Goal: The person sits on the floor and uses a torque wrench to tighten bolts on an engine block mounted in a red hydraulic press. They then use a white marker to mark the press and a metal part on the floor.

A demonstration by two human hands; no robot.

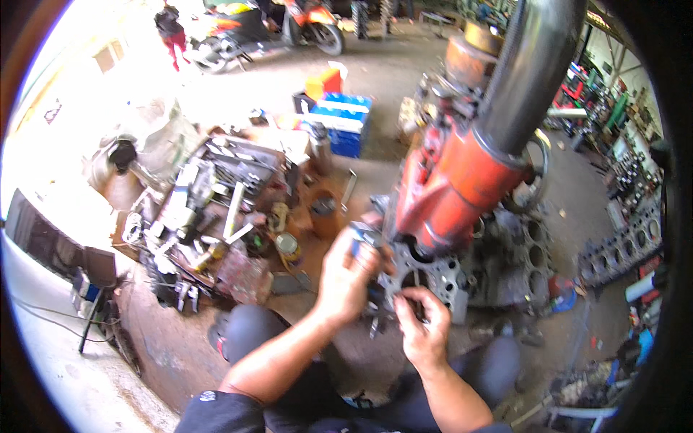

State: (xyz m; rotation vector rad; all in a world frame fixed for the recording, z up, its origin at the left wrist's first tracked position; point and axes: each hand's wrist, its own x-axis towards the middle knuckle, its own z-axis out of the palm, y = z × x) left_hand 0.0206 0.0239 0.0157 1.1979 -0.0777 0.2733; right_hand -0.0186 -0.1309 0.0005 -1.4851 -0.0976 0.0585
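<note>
Mid-frame, I judge this fine handwork by the engine block (453, 277): left hand (345, 278) grips a blue-grey piece (367, 234); right hand (424, 328), I can't tell; next needs steadiness.

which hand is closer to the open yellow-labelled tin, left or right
Left. The left hand is to the right of the tin; the right hand is farther right and lower in view, by the holed metal block.

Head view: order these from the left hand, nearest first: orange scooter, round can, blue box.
From the left hand:
1. Round can: to its left, slightly ahead.
2. Blue box: ahead, beyond the can.
3. Orange scooter: far background, ahead and left.
</note>
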